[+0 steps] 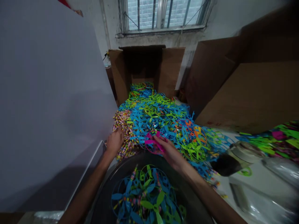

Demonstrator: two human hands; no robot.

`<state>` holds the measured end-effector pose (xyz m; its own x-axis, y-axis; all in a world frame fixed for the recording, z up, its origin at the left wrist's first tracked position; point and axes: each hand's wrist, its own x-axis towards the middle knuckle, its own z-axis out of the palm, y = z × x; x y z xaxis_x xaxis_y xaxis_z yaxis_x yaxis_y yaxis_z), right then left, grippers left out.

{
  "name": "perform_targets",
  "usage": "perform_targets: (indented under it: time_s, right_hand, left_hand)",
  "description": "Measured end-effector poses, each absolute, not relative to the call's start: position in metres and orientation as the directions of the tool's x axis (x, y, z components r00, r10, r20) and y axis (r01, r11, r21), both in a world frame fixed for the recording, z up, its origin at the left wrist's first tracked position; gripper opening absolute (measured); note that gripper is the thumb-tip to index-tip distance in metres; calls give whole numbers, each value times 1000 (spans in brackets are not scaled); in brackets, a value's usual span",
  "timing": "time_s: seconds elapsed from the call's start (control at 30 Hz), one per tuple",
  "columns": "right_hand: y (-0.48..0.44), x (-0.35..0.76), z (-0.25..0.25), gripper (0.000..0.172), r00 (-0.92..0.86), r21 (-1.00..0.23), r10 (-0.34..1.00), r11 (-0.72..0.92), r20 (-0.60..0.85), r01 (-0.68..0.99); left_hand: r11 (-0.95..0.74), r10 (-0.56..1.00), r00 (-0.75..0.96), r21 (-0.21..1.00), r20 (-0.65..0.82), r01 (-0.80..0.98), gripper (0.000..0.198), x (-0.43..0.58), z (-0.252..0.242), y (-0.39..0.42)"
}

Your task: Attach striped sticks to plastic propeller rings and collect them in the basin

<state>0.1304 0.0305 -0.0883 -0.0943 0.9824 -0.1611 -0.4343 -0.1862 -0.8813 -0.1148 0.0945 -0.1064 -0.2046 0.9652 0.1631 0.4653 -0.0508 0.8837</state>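
My right hand [168, 151] is closed on a pink propeller ring [153, 142] at the near edge of a big heap of blue, green and orange propeller rings [161, 119]. My left hand [115, 141] rests on a pile of small striped sticks [123, 132] to the left of the heap; its fingers are curled into the sticks and what they grip is hidden. Below both hands stands a dark round basin [109, 189] with several assembled blue and green propellers [146, 196] on sticks inside it.
A large pale board [46, 93] fills the left side. An open cardboard box [144, 70] stands behind the heap under a barred window [163, 14]. More cardboard [252, 93] lies at the right, with more coloured parts [275, 137] and clear plastic bags [263, 183] near it.
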Motion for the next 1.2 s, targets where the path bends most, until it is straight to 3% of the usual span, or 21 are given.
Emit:
perform_targets:
  time_s: [0.1,0.23,0.37,0.53,0.67,0.83,1.2]
  right_hand:
    - [31,133,-89,33,-85,-898,980,-198,-179,-394]
    - [26,135,-80,45,-219,-871,962,-246,-165,-425]
    - [18,133,-70,35,-197,-835,965,-248,-171,-491]
    - [4,128,-60,21,-147,-715,952,-298,-267,-632]
    - [-7,122,-53,14,-207,-628,936,-346,-286,-697]
    - [-18,112,-51,13,-191,-703,964,-266,-186,-660]
    - [-27,101,-56,20,-69,-630,965,-219,-255,-745]
  left_hand:
    - [-58,977,-169,920,133,389,38,-109,-101,91]
    - [-57,991,-107,975,81,214,55,-94,-82,68]
    - [-58,991,-113,996,66,71,55,-81,-59,34]
    - [-18,999,-31,987,13,-160,39,-66,-45,5]
    - [-99,995,-2,989,100,-112,32,-52,-46,-9]
    - [-206,975,-86,979,205,0,20,-44,-47,-15]
    - [-346,906,-176,914,384,212,11,-38,-51,-26]
